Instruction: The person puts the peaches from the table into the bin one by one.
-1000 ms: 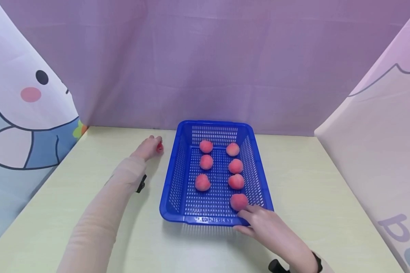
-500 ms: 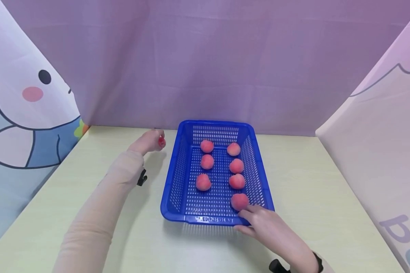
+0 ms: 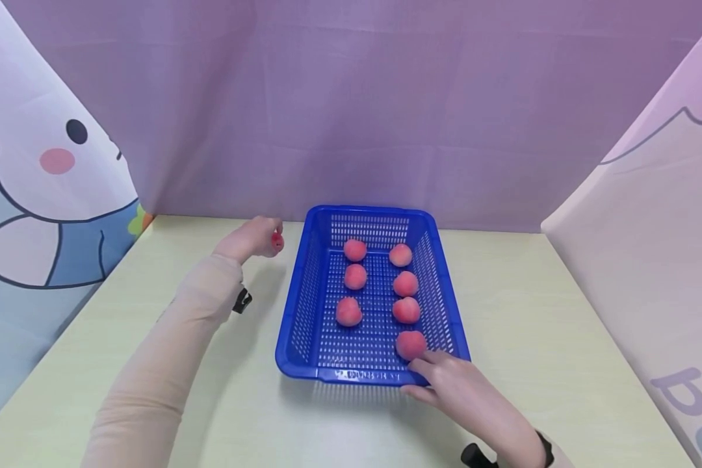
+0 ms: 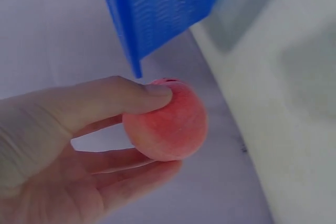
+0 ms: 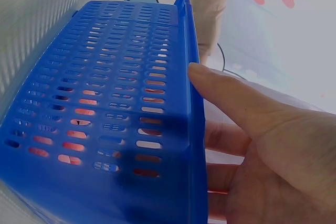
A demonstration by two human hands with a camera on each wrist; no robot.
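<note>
My left hand [image 3: 254, 238] pinches a pink-red peach [image 4: 173, 121] between thumb and fingers, to the left of the basket's far end. In the head view only a small part of that peach shows past the hand. The blue plastic basket [image 3: 304, 372] lies lengthwise on the table. My right hand [image 3: 453, 387] grips the rim at its near right corner, with the thumb outside and the fingers over the inner side. Close to those fingers sits a peach [image 3: 411, 344], the nearest of the right-hand row. Three more peaches, including this one [image 3: 355, 277], form a left row.
The pale table [image 3: 532, 312] extends on both sides of the basket. A purple cloth backdrop [image 3: 351, 117] hangs behind, and printed cloth panels with cartoon figures stand at the left [image 3: 52, 195] and right.
My left hand has risen slightly and moved away toward the backdrop with the peach, its shadow now apart from it. The right hand keeps its hold on the basket rim.
</note>
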